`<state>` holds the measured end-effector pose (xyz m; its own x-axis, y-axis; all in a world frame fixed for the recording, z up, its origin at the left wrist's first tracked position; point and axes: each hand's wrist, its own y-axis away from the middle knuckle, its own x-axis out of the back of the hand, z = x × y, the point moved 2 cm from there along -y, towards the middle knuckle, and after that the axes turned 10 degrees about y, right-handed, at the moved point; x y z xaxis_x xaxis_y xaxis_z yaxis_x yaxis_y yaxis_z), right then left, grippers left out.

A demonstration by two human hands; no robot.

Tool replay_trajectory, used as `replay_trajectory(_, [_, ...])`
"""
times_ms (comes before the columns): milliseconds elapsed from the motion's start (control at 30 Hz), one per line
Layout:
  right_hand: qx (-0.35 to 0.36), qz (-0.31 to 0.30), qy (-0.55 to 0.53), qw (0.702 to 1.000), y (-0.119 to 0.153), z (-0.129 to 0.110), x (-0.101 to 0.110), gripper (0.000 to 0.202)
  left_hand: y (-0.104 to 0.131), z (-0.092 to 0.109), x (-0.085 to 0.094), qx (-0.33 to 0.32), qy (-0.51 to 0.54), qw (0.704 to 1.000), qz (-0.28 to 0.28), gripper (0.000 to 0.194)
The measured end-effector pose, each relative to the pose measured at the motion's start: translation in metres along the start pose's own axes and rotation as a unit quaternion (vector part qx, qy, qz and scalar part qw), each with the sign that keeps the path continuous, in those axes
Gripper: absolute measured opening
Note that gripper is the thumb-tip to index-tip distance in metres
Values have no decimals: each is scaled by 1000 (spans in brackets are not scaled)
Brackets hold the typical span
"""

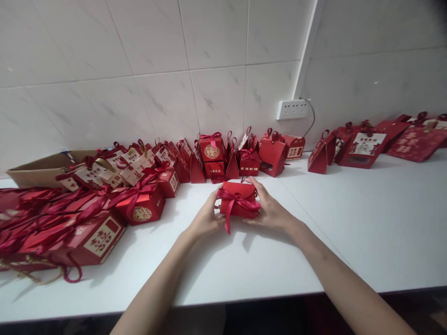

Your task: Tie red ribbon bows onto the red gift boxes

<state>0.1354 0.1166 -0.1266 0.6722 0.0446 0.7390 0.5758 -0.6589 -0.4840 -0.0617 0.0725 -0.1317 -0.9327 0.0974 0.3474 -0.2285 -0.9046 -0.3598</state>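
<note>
Between my two hands is a small red gift box (233, 188) with a dark red ribbon (237, 201) tied in a bow across its front. My left hand (210, 215) is closed on the box's left side, and my right hand (265, 207) grips its right side. One ribbon tail hangs down over the lower front. The box is at the middle of the white table (251, 270); whether its underside touches the table I cannot tell.
Red gift boxes (141, 207) with ribbons crowd the left side. More small boxes (213, 153) line the wall, and several red bags (363, 146) stand at the right. An open cardboard box (38, 167) sits at the back left. A power strip (292, 110) is on the tiled wall.
</note>
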Motion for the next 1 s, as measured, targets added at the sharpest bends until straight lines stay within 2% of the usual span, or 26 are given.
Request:
replay_trajectory(100, [0,15,8,1000,-1,3,1,101,1,-2,2,-1,-19,1000,-10,75])
replay_trajectory(167, [13,33,16,999,-1,6,1,95,0,-3,3,11,6,1000,0,71])
replay_trajectory(333, [25,49,8,998,0,9,-1,96,-2,-7,2,58,119,988,79,49])
replay_trajectory(433, [43,54,2,998,-1,5,-2,97,-2,-8,-2,88,119,982,118,65])
replay_trajectory(533, [60,44,-3,997,-1,0,-4,95,-1,-5,-8,90,121,983,101,90])
replay_trajectory(600, [67,39,-3,997,-1,-1,-4,94,0,-2,-10,84,130,985,77,97])
replay_trajectory(700, [71,45,-1,996,-1,0,-5,94,0,1,-8,72,122,988,58,92])
replay_trajectory(833, [61,52,-2,997,0,6,-6,95,-1,-1,-4,44,70,995,63,80])
replay_trajectory(1000, [52,62,7,997,0,5,-6,94,-1,-5,-4,41,54,996,63,82])
